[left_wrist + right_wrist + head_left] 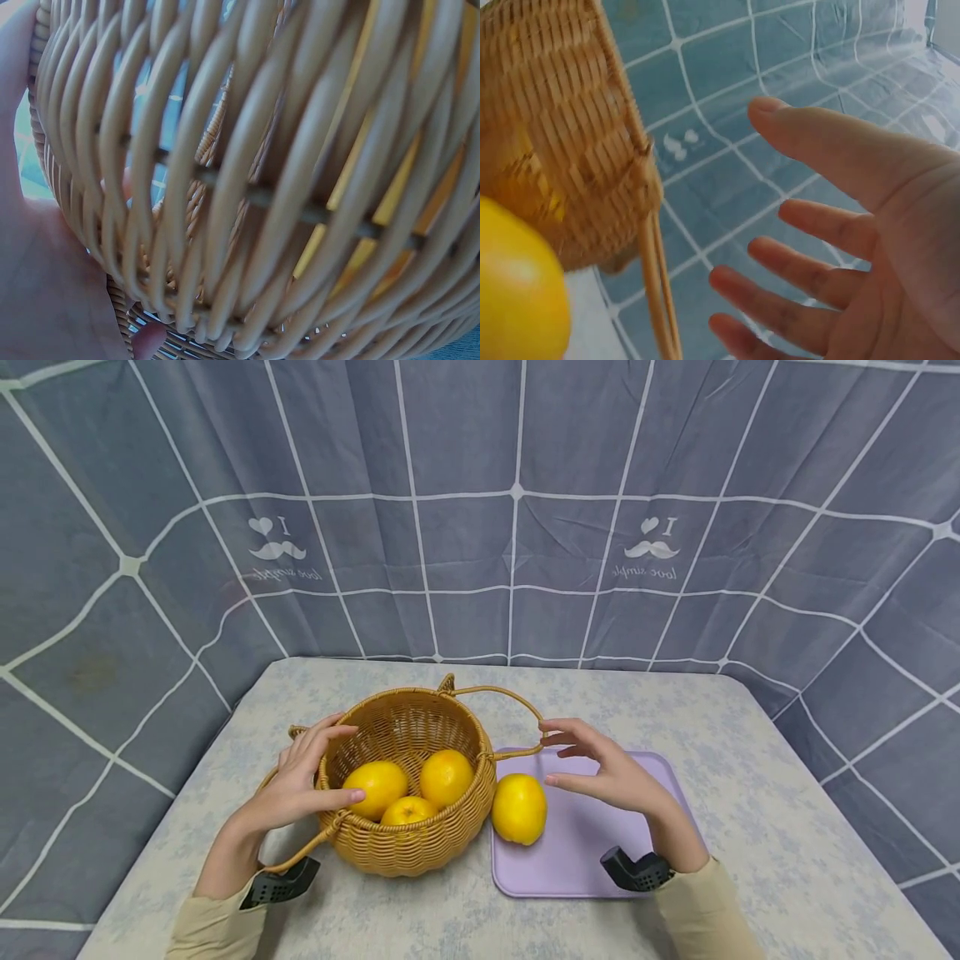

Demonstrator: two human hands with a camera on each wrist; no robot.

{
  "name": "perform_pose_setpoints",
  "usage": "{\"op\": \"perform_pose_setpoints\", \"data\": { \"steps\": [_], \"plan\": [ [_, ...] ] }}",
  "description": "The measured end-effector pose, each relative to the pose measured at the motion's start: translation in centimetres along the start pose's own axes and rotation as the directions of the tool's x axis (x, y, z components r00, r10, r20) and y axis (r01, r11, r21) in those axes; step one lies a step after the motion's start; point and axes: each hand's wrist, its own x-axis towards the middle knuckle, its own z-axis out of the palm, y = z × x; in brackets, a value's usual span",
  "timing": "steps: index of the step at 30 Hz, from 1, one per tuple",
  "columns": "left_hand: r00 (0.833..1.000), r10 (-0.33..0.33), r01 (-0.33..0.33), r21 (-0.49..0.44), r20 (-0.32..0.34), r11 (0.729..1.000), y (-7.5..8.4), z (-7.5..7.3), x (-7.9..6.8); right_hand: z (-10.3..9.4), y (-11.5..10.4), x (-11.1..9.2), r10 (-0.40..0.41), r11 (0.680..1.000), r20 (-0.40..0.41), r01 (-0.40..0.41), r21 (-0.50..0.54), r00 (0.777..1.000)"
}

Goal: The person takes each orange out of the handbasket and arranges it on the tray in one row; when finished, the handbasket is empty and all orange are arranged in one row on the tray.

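Basket of woven wicker [412, 852], round, mouth facing up, handles [487, 687] splayed left and right, cradles three yellow fruits [378, 787] on a floral worktop [352, 914]. A left hand [300, 781], thumb and fingers spread, rests on its left side. At right, over a lilac tray [577, 860] bearing a fourth yellow fruit [520, 810], a right hand [611, 768], loosely spread and holding nothing, hovers just beside one handle. Behind hangs a gray checked curtain [465, 543].

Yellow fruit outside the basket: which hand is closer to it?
Right. The right hand is just beside the fruit, not touching it; the left hand is across the basket.
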Motion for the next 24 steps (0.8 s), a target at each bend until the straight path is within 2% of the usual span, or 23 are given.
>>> {"op": "perform_pose_setpoints", "data": {
  "steps": [3, 8, 14, 19, 24],
  "plan": [
    [1.000, 0.000, 0.000, -0.001, -0.003, 1.000, 0.0, 0.0, 0.0, 0.1, -0.8, 1.7, -0.043, 0.997, 0.013, 0.042, 0.071, 0.999],
    [1.000, -0.004, 0.004, -0.003, 0.000, 1.000, 0.0, 0.0, -0.1, 0.6, -2.3, 4.6, -0.050, 0.983, 0.060, 0.038, 0.182, 0.997],
    [1.000, -0.008, 0.008, -0.003, 0.005, 1.000, 0.0, 0.0, -0.1, 1.8, -4.1, 8.4, -0.062, 0.975, 0.149, 0.028, 0.221, 0.987],
    [1.000, -0.005, 0.005, 0.002, -0.001, 1.000, -0.1, 0.0, -0.1, 3.3, -5.3, 11.7, -0.101, 0.972, 0.246, 0.043, 0.231, 0.964],
    [1.000, -0.019, 0.020, -0.007, 0.006, 1.000, 0.0, 0.0, -0.1, 4.4, -6.3, 14.2, -0.088, 0.965, 0.364, -0.011, 0.263, 0.927]
  ]
}}
